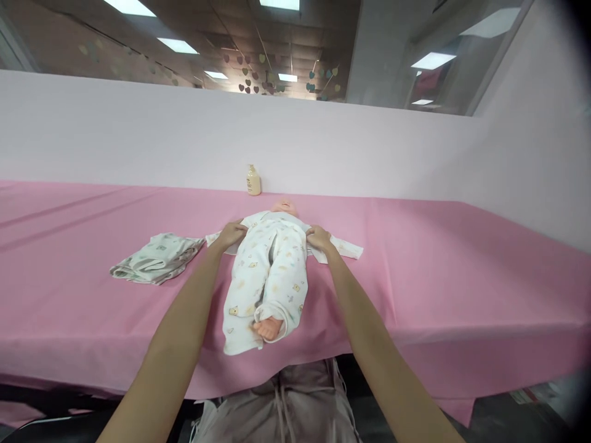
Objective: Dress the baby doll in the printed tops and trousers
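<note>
A baby doll [285, 207] lies on its back on the pink-covered table, head toward the wall. White printed baby pants [253, 264] cover its legs and reach up over its middle; one bare foot [268, 328] shows at a cuff, while the other leg end is covered by cloth. Beneath the pants is a white long-sleeved top [346, 247] with its sleeves spread out. My left hand [232, 234] grips the pants' waist at the left side. On the opposite side, my right hand [318, 237] has its fingers closed on the same waist edge.
Folded printed cloth [159, 257] lies left of the doll. A yellowish pump bottle [253, 181] stands by the white wall [184, 135]. The pink tablecloth [443, 277] hangs over the table's near edge, just in front of my lap.
</note>
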Tool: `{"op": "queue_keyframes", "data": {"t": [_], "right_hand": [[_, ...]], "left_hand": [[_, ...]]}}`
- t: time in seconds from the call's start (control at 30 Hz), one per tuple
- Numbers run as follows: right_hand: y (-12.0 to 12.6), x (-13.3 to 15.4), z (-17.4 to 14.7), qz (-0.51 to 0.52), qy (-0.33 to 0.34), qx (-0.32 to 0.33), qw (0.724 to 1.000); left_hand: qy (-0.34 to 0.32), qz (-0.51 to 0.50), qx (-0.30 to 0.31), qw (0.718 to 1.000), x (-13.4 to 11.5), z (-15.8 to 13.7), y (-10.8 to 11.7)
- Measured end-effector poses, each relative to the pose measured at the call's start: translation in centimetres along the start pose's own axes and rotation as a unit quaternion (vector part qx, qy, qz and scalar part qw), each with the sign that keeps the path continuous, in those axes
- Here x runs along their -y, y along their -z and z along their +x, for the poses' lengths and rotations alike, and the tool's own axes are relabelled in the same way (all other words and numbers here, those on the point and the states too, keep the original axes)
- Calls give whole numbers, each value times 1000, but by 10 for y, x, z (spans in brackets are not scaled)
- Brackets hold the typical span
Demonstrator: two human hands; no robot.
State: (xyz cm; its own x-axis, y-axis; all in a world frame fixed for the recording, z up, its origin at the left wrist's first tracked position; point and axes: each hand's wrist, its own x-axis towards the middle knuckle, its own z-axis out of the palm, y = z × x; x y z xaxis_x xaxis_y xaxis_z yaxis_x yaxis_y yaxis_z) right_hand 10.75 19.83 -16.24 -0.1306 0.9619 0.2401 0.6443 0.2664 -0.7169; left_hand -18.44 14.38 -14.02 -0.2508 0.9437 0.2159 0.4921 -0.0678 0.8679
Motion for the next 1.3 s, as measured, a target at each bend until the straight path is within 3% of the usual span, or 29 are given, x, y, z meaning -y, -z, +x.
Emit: {"op": "queue_keyframes", "data": {"t": [0.3, 0.57, 0.67, 0.83, 0.93, 1.07, 1.13, 1.2, 1.3], "right_hand": [[-9, 8, 27, -34, -141, -49, 988], [-9, -1, 29, -7, -111, -10, 994], [-8, 0, 26, -6, -107, -15, 994], [-9, 2, 20, 2, -127, -52, 991], [-10, 2, 17, 7, -133, -73, 988], [-14, 1, 9, -36, -88, -75, 993], [-16, 1, 6, -72, -60, -68, 993], [-16, 0, 5, -92, -42, -60, 993], [-15, -2, 5, -95, -29, -49, 994]], "left_hand": [[74, 203, -121, 969, -2, 8, -26], [58, 256, -132, 956, 4, 9, -23], [37, 275, -138, 951, 8, 11, -22], [-99, 327, -96, 935, 11, 3, -11], [-91, 291, -110, 946, 4, 3, 3], [-57, 134, -165, 976, -32, 12, 16], [-36, 31, -139, 989, -57, 15, 11], [-46, -26, -75, 996, -82, 10, -4], [-98, 37, 52, 993, -101, -14, -43]]}}
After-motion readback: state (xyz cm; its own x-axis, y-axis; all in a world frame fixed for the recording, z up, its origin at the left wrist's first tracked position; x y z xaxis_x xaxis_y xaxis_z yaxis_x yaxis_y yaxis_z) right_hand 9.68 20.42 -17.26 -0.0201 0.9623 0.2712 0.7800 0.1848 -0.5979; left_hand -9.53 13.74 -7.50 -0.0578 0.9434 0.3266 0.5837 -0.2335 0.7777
